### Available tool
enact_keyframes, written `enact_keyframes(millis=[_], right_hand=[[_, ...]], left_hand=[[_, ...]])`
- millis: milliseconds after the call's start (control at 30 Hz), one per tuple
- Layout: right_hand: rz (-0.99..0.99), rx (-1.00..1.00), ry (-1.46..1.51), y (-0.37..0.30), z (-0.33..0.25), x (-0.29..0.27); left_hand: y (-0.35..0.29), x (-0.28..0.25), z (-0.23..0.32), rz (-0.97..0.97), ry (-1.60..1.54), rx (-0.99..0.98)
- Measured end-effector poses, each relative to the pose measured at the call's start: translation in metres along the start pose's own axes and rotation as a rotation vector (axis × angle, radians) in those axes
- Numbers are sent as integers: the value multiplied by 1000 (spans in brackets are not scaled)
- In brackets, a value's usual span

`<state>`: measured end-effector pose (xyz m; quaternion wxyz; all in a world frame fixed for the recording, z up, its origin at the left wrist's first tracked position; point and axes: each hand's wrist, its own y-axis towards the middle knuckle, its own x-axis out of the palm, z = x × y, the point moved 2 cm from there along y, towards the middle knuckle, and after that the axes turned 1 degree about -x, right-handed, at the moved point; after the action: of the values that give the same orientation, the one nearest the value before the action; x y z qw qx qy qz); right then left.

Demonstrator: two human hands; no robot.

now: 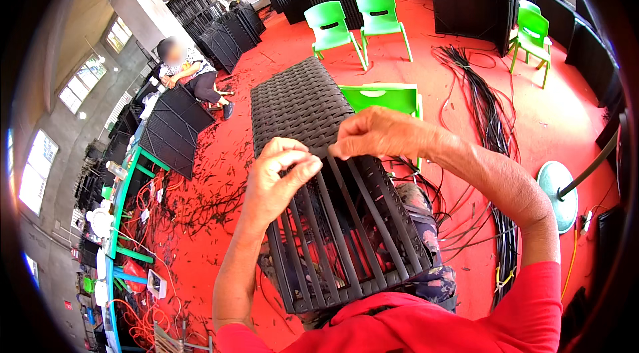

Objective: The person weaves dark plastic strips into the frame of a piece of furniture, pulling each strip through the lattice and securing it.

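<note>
A long black frame panel (303, 103) lies across my lap, its far half woven with dark rattan strip and its near half bare vertical slats (353, 233). My left hand (279, 176) rests on the edge of the weave, fingers curled around a thin black strip. My right hand (373, 133) pinches the same strip at the weave's edge, a little to the right. Both forearms come up from red sleeves (426, 323).
A green plastic chair (386, 97) supports the panel; three more green chairs (363, 17) stand behind. A bundle of long black strips (489, 127) trails over the red floor at right. A seated person (190, 73) works at left among stacked black panels. A fan base (558, 186) stands right.
</note>
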<state>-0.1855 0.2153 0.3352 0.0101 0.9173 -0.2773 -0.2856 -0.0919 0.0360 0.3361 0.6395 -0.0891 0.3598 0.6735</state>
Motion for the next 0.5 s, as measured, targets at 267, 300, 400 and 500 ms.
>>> enact_keyframes(millis=[267,300,400,500], right_hand=[[-110,148,-252,7,-5,-7],[-131,149,-275,9,-9,-6],[-166,202,-376,9,-17,-1],[-129,113,-407,8,-9,-1]], left_hand=[[1,26,-1,-201,678,272],[1,26,-6,-229,677,250],[4,23,-11,-219,487,235],[5,21,-16,-163,265,127]])
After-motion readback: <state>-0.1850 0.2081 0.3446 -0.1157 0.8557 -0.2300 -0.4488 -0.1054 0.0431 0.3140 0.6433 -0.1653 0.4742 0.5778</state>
